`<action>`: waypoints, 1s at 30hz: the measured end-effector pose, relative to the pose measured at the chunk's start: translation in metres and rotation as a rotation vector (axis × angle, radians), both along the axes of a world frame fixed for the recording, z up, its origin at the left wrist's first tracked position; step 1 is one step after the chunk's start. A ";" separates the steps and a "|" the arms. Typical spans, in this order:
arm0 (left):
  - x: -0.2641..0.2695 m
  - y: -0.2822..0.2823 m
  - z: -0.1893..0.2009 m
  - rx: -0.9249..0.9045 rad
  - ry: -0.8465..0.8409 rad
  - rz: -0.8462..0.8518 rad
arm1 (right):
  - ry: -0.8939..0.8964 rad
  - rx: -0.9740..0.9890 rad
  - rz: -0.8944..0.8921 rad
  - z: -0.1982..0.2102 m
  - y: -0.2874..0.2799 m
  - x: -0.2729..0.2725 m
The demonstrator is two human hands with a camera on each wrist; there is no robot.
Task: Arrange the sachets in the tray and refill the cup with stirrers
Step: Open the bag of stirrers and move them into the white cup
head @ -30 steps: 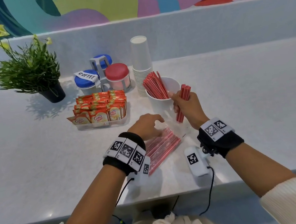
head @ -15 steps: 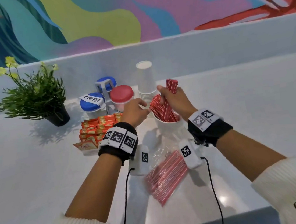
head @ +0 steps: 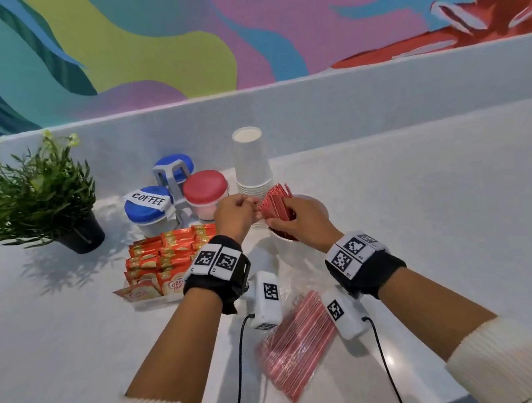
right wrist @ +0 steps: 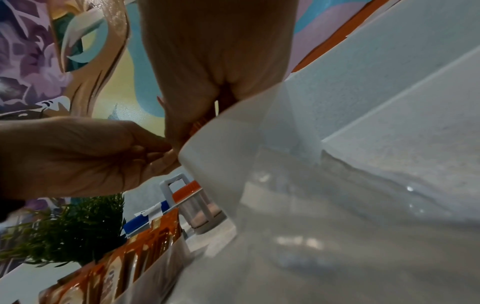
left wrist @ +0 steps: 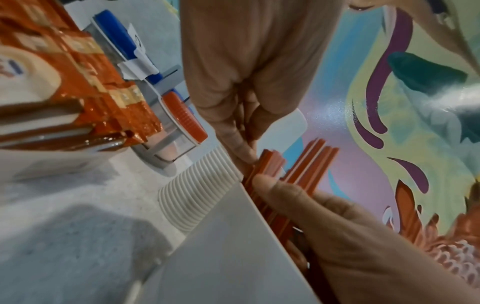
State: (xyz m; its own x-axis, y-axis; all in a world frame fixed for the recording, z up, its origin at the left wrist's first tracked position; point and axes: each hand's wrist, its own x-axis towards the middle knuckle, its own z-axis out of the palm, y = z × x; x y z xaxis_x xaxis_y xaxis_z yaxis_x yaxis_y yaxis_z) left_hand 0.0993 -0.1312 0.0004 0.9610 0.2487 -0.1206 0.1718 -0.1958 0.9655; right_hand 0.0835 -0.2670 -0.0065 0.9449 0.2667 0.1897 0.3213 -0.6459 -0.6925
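Both hands are at the white cup [head: 282,248], working the red stirrers [head: 275,205] that stand in it. The right hand [head: 300,227] is over the cup mouth, fingers curled around the bundle, thumb pressed on its near side. The left hand [head: 233,216] comes in from the left, fingertips [left wrist: 244,152] pinching the top ends of a few stirrers. In the left wrist view the stirrer tops fan out unevenly above the rim. The right wrist view is mostly cup wall and plastic glare, so the right-hand grip is probably a full wrap, hard to confirm there.

The cup sits on the white counter [head: 425,233], just in front of the stack of paper cups [head: 251,160]. A clear bag of spare stirrers [head: 297,342] lies flat on the counter near the person, between the forearms.

The sachets [head: 165,257] stand in rows in the clear tray [head: 152,302], left of the cup; one at the front left corner leans outward. Behind the tray are the lidded jars [head: 205,188], one labelled COFFEE. A potted plant [head: 31,199] is at far left.
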 end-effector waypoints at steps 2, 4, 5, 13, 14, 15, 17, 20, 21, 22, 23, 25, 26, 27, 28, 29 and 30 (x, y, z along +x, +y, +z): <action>0.000 0.001 0.000 -0.065 -0.010 0.016 | -0.005 -0.049 -0.011 -0.001 -0.002 0.002; -0.002 0.000 0.000 -0.105 -0.029 0.009 | 0.016 -0.073 -0.048 -0.003 -0.003 0.005; -0.003 0.000 0.000 -0.119 -0.036 0.003 | 0.023 -0.090 -0.061 -0.004 -0.003 0.007; -0.010 0.002 -0.001 -0.070 -0.196 -0.013 | 0.068 -0.077 -0.071 -0.006 -0.003 0.007; -0.011 0.001 0.000 -0.043 -0.206 -0.015 | 0.055 -0.029 -0.058 -0.005 -0.004 0.006; -0.011 0.000 0.000 0.010 -0.214 -0.018 | 0.030 0.033 -0.056 -0.005 -0.006 0.005; -0.014 -0.002 0.000 0.148 -0.215 -0.062 | -0.055 0.146 -0.107 -0.005 -0.009 0.006; -0.024 -0.008 0.000 0.362 -0.250 -0.228 | -0.149 0.178 -0.221 -0.008 -0.015 0.009; -0.026 -0.010 0.000 0.413 -0.273 -0.288 | -0.153 0.157 -0.226 -0.008 -0.016 0.010; -0.028 -0.011 -0.001 0.449 -0.286 -0.334 | -0.147 0.118 -0.212 -0.009 -0.016 0.009; -0.028 -0.011 -0.002 0.488 -0.281 -0.370 | -0.125 0.060 -0.187 -0.010 -0.016 0.008; -0.025 -0.011 -0.002 0.598 -0.218 -0.426 | -0.065 -0.086 -0.132 -0.011 -0.016 0.007; -0.023 -0.010 -0.001 0.653 -0.172 -0.452 | -0.035 -0.142 -0.096 -0.012 -0.016 0.009; -0.020 -0.010 -0.001 0.689 -0.136 -0.471 | -0.012 -0.171 -0.054 -0.013 -0.015 0.011; -0.019 -0.010 -0.001 0.708 -0.112 -0.483 | -0.005 -0.179 -0.008 -0.014 -0.014 0.014; -0.017 -0.010 -0.001 0.713 -0.103 -0.492 | -0.006 -0.182 0.032 -0.014 -0.014 0.017; -0.016 -0.010 -0.002 0.705 -0.098 -0.498 | -0.007 -0.193 0.063 -0.015 -0.016 0.018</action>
